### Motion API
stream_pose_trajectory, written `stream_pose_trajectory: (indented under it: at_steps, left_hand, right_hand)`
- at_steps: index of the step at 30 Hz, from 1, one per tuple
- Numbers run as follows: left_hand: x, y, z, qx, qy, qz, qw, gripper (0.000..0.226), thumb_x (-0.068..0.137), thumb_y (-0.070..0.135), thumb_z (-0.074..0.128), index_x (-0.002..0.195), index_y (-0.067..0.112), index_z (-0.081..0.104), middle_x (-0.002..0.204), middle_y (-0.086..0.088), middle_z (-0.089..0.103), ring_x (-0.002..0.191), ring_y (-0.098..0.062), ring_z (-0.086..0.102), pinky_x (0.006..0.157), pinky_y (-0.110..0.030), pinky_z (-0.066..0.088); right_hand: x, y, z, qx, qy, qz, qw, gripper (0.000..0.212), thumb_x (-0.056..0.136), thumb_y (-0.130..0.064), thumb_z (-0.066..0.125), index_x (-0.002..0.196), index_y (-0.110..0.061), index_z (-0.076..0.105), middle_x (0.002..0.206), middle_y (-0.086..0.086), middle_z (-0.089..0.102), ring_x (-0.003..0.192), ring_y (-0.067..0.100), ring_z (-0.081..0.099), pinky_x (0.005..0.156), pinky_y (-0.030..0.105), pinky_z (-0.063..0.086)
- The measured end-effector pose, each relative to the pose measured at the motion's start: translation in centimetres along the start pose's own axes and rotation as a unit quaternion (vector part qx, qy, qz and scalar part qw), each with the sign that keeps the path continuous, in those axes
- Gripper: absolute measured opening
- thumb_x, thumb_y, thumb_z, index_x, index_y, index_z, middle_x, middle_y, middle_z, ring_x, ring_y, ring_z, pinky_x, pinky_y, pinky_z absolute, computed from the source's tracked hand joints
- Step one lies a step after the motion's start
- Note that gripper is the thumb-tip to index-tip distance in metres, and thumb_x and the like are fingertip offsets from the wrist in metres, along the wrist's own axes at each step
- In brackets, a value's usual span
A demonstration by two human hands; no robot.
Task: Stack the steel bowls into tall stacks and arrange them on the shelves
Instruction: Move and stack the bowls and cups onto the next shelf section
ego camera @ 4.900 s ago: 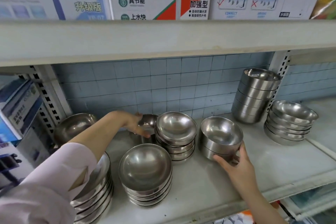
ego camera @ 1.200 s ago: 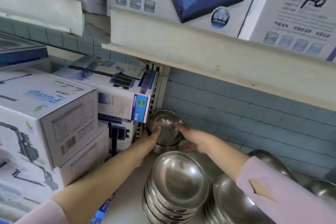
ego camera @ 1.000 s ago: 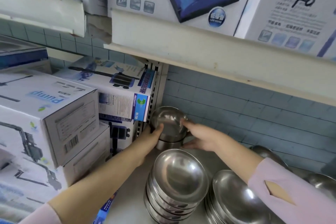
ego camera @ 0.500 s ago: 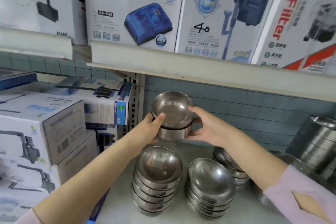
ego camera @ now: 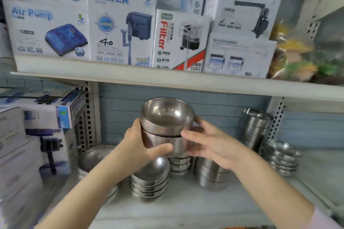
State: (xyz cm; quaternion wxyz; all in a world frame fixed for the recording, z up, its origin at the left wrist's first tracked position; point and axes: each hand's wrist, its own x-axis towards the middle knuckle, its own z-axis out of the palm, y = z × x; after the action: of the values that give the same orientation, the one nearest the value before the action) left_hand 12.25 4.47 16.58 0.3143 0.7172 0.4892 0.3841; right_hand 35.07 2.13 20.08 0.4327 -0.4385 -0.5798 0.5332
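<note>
Above the lower shelf (ego camera: 186, 210), two nested steel bowls (ego camera: 165, 126) are held in the air. The left hand (ego camera: 137, 147) grips their left side, thumb curled across the front; the right hand (ego camera: 210, 147) grips their right side. Shorter bowl stacks (ego camera: 149, 186) stand on that shelf below them.

Left forearm (ego camera: 89, 188) hides perhaps 1 bowl stack (ego camera: 112, 193).

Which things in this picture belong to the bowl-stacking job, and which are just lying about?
Job: held bowls, left hand, right hand, tall stack, front stack, right stack, shelf.
Lying about: Air Pump box, FILTER box, colourful bag, left boxes.
</note>
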Motion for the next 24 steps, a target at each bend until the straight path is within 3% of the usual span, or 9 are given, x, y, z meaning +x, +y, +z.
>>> stream_pose_trajectory:
  at_steps: [2, 6, 9, 12, 17, 21, 24]
  left_hand:
    - [-0.4, 1.3, 3.2, -0.023, 0.019, 0.037, 0.999, 0.107, 0.040, 0.081, 0.077, 0.129, 0.039, 0.037, 0.127, 0.006, 0.053, 0.120, -0.013, 0.052, 0.102, -0.041, 0.046]
    - [-0.8, 4.9, 8.3, -0.087, 0.016, 0.098, 0.991, 0.094, 0.048, 0.070, 0.083, 0.128, 0.046, 0.040, 0.127, 0.009, 0.054, 0.123, -0.015, 0.051, 0.100, -0.042, 0.047]
    - [-0.1, 6.6, 11.4, -0.116, -0.001, 0.130, 0.985, 0.090, 0.056, 0.062, 0.085, 0.132, 0.045, 0.038, 0.130, 0.009, 0.055, 0.125, -0.016, 0.051, 0.101, -0.044, 0.046]
    - [0.9, 7.6, 13.9, -0.140, -0.033, 0.151, 0.978, 0.083, 0.063, 0.048, 0.084, 0.132, 0.044, 0.037, 0.127, 0.016, 0.059, 0.121, -0.005, 0.055, 0.101, -0.036, 0.047]
    - [4.7, 7.3, 16.3, -0.172, -0.106, 0.126, 0.971, 0.089, 0.065, 0.037, 0.086, 0.137, 0.039, 0.033, 0.127, 0.017, 0.060, 0.119, -0.005, 0.058, 0.100, -0.036, 0.050]
    - [7.3, 6.3, 16.6, -0.151, -0.135, 0.115, 0.973, 0.094, 0.066, 0.030, 0.088, 0.140, 0.032, 0.029, 0.129, 0.014, 0.058, 0.118, -0.001, 0.057, 0.101, -0.034, 0.050]
    - [8.9, 5.5, 15.4, -0.118, -0.117, 0.124, 0.978, 0.102, 0.058, 0.041, 0.090, 0.140, 0.035, 0.028, 0.129, 0.017, 0.055, 0.114, 0.003, 0.058, 0.096, -0.028, 0.052]
  right_hand:
    - [-2.9, -0.2, -2.3, 0.000, 0.034, -0.019, 0.999, 0.082, 0.061, -0.028, 0.085, 0.135, -0.036, 0.049, 0.121, 0.005, 0.066, 0.099, 0.022, 0.073, 0.082, 0.038, 0.059]
    - [-7.2, -0.3, -6.7, 0.007, 0.080, -0.033, 0.996, 0.084, 0.055, -0.036, 0.088, 0.130, -0.038, 0.051, 0.127, 0.004, 0.061, 0.101, 0.025, 0.071, 0.087, 0.046, 0.059]
    - [-9.1, -0.2, -8.9, 0.003, 0.112, -0.044, 0.993, 0.081, 0.051, -0.042, 0.085, 0.125, -0.033, 0.053, 0.123, 0.000, 0.060, 0.081, 0.018, 0.067, 0.082, 0.043, 0.060]
    - [-9.7, 0.2, -10.9, -0.022, 0.151, -0.050, 0.987, 0.078, 0.054, -0.045, 0.082, 0.123, -0.032, 0.050, 0.127, -0.006, 0.057, 0.071, 0.011, 0.066, 0.072, 0.037, 0.059]
    - [-7.8, 1.3, -14.2, -0.059, 0.184, -0.059, 0.979, 0.077, 0.052, -0.057, 0.088, 0.115, -0.056, 0.045, 0.131, -0.021, 0.055, 0.111, 0.012, 0.064, 0.078, 0.035, 0.058]
    - [-5.5, 2.1, -15.8, -0.066, 0.176, -0.057, 0.981, 0.094, 0.037, -0.062, 0.091, 0.121, -0.052, 0.051, 0.130, -0.017, 0.061, 0.110, 0.013, 0.067, 0.091, 0.043, 0.057]
    - [-4.1, 2.8, -16.1, -0.062, 0.160, -0.063, 0.983, 0.096, 0.040, -0.054, 0.095, 0.124, -0.042, 0.050, 0.121, -0.007, 0.067, 0.106, 0.014, 0.069, 0.091, 0.041, 0.057]
